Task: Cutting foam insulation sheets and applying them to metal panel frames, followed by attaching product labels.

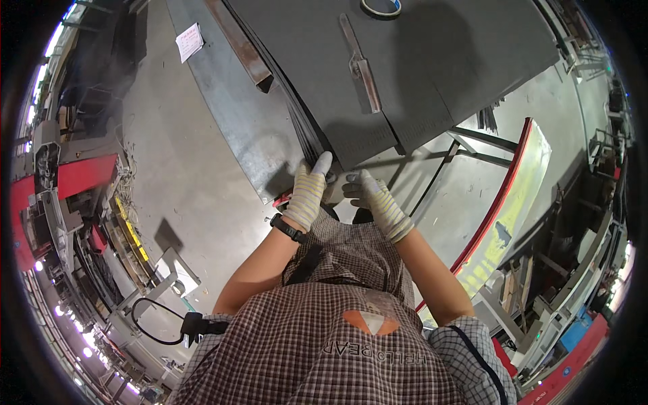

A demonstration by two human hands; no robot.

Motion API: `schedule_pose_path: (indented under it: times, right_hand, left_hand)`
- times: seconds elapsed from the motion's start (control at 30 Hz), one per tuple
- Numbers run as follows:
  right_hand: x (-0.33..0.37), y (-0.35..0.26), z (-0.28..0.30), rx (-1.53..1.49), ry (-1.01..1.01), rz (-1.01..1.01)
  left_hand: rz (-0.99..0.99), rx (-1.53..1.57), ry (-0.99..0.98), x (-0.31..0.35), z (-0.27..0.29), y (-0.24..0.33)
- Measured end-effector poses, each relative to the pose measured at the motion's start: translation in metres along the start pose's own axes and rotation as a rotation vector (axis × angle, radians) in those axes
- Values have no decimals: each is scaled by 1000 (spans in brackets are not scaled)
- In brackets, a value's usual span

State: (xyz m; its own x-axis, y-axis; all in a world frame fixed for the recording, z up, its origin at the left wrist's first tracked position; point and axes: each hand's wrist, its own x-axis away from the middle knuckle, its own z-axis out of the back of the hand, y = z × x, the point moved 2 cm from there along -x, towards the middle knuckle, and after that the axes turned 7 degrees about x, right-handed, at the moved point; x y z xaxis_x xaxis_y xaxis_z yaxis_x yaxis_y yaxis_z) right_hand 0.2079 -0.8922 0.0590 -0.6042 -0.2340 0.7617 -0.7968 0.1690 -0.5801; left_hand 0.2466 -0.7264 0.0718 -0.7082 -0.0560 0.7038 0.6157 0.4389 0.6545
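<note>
A stack of dark grey sheets (297,40) lies in front of me, its near corner pointing at my body. My left hand (310,192), in a striped knit glove, is closed at that corner; the thumb lies along the sheet edges and the other fingers are mostly hidden. Just right of the corner is my right hand (379,202), gloved alike, its fingers loosely bent and apart with nothing visible in them. A flat metal bar with a thicker grip (365,81) rests on the sheets. Further off on them sits a roll of tape (381,8).
A bare metal plate (236,101) with a paper note (190,42) on it lies left of the stack, beside a brown steel bar (243,50). At right stands a yellowish panel with a red edge (503,209), near a dark metal frame (482,138). Racks and machinery line both sides.
</note>
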Motion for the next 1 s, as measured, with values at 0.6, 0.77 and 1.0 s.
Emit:
schedule_pose_path:
  times: [0.6,0.77,1.0]
  right_hand:
    - [-42,22,-51,1011,162,155]
    - [-12,-12,-56,1081,181,159]
    - [53,47,-4,1119,160,80]
  left_hand:
    - [-642,-895,99,-100,37,157]
    - [-867,-1096,222,-154,54,163]
    - [-797,-1130,188,-160,55,172]
